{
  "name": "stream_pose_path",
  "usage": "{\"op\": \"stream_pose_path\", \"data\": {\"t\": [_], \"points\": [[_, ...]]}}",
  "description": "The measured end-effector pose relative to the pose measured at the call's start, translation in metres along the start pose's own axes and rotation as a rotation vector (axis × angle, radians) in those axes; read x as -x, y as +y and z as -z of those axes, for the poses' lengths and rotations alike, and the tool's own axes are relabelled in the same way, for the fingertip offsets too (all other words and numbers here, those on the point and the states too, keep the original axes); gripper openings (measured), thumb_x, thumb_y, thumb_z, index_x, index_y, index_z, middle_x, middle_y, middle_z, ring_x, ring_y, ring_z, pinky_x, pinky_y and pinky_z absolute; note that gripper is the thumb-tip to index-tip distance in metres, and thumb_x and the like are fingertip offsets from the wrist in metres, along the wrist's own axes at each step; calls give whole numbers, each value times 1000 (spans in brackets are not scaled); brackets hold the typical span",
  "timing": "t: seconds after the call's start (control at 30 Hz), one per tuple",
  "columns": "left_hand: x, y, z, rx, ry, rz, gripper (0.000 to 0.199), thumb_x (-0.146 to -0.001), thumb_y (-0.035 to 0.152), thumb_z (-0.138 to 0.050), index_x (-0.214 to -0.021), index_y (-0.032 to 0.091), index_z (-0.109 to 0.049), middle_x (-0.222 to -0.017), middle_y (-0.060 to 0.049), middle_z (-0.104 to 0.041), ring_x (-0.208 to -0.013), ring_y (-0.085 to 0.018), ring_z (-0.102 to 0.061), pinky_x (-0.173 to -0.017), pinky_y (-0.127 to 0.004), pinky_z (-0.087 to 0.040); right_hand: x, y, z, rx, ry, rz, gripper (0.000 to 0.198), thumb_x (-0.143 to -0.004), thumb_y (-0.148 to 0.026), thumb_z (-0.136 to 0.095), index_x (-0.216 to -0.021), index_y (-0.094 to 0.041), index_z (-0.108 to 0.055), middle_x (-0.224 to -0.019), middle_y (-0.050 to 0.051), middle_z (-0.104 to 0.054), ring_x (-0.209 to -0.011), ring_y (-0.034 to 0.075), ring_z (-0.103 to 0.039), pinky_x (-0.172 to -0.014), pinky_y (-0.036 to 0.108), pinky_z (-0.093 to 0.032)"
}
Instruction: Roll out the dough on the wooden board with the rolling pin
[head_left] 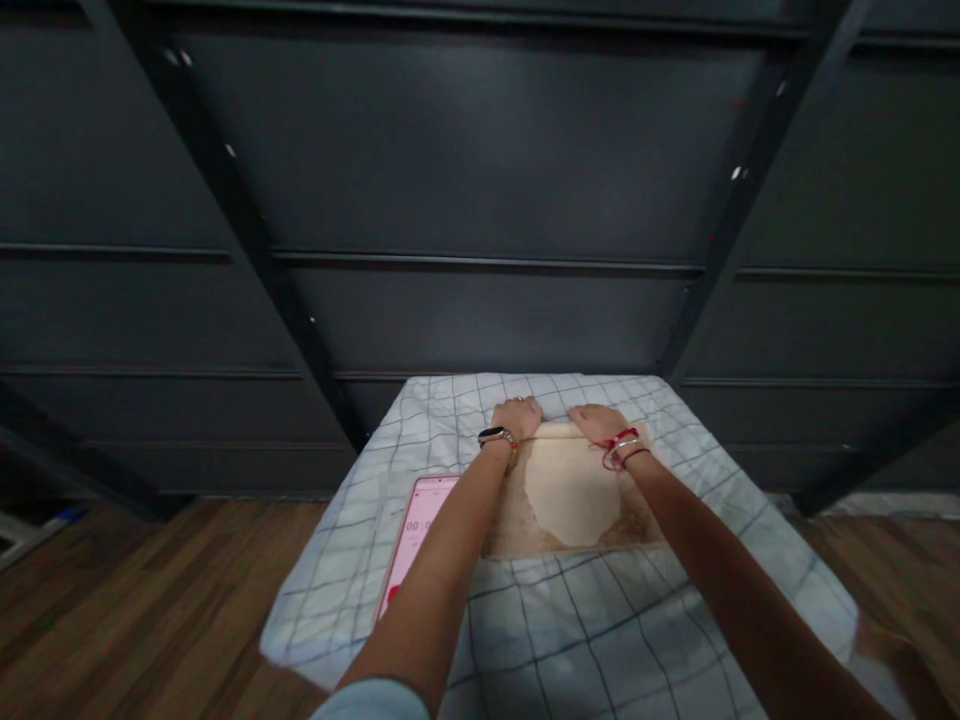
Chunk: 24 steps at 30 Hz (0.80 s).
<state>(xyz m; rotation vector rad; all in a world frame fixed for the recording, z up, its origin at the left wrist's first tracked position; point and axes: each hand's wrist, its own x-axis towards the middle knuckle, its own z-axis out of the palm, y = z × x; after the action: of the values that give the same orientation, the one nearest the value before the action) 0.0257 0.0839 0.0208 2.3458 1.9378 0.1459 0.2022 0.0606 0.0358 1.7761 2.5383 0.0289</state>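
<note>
both left hand [517, 416] and right hand [598, 420] seem curled over a rolling pin [559, 430] at the far edge of flat dough [572, 495].

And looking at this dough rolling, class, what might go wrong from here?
The phone lies beside the left forearm, so it could get nudged. Red bracelets on the right arm sit near the dough and might drag on it. The dough nearly reaches the near edge of the board, so further rolling may spread it onto the cloth.
</note>
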Motion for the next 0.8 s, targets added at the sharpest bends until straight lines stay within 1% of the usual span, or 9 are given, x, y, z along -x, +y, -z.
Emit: {"op": "stream_pose_path", "data": {"t": [0.07,0.13,0.3,0.47,0.53,0.57,0.67,0.7,0.8], "points": [[-4,-1,3,24,-37,25,42,-89,31,-22,-115,19,-52,-116,-11,-58,-106,-23,-54,-81,-36,-43,-4,1,4,2,-2,10,36,-89,-40,-48,-114,-16,-54,-115,8,-55,-100,19,-55,-87,41,-43],[4,0,-1,24,-51,25,42,-89,32,-22,-113,19,-54,-115,-11,-58,-105,-24,-55,-80,-37,-43,1,2,1,1,-19,13,34,-92,-39,-39,-114,-18,-55,-113,9,-58,-101,19,-55,-87,38,-43],[26,0,-17,-11,59,-123,43,-90,37,-20,-113,25,-54,-108,-7,-61,-101,-24,-55,-82,-39,-43,22,2,-14,-55,56,28,45,-96,-37,-19,-115,-21,-56,-119,7,-58,-115,19,-48,-93,32,-37],[3,0,-5,54,-32,16,43,-90,33,-20,-118,22,-50,-119,-10,-55,-109,-24,-51,-85,-39,-41,1,0,1,-106,-67,-2,45,-96,-32,-18,-114,-17,-56,-120,10,-58,-109,19,-53,-90,32,-39],[6,-1,-4,51,-49,26,44,-90,34,-20,-119,22,-49,-121,-11,-54,-112,-25,-49,-87,-41,-40,-1,0,4,-108,-62,16,45,-96,-33,-19,-115,-17,-56,-120,10,-58,-108,19,-54,-88,32,-39],[13,-1,-7,35,-40,2,44,-90,35,-20,-119,22,-50,-121,-10,-55,-112,-25,-49,-88,-43,-38,1,1,2,-107,-57,28,45,-95,-35,-19,-115,-18,-57,-120,9,-58,-107,19,-54,-88,32,-40],[36,-3,-23,-2,102,-202,44,-90,39,-20,-123,27,-48,-128,-7,-50,-118,-24,-44,-94,-43,-34,12,6,-10,-99,-24,63,45,-93,-41,-23,-116,-25,-58,-122,4,-57,-112,18,-52,-90,32,-41],[38,-4,-27,-9,122,-219,44,-90,40,-21,-125,28,-46,-131,-6,-47,-121,-24,-41,-96,-43,-32,13,7,-14,-95,-11,65,44,-93,-42,-24,-118,-27,-57,-124,3,-56,-114,18,-51,-91,32,-41],[24,-4,-24,-14,148,-89,47,-90,39,-20,-126,23,-45,-134,-10,-44,-126,-26,-35,-99,-45,-28,5,9,-17,-90,24,45,47,-94,-42,-20,-127,-26,-50,-131,4,-50,-121,19,-44,-95,36,-37]]}}
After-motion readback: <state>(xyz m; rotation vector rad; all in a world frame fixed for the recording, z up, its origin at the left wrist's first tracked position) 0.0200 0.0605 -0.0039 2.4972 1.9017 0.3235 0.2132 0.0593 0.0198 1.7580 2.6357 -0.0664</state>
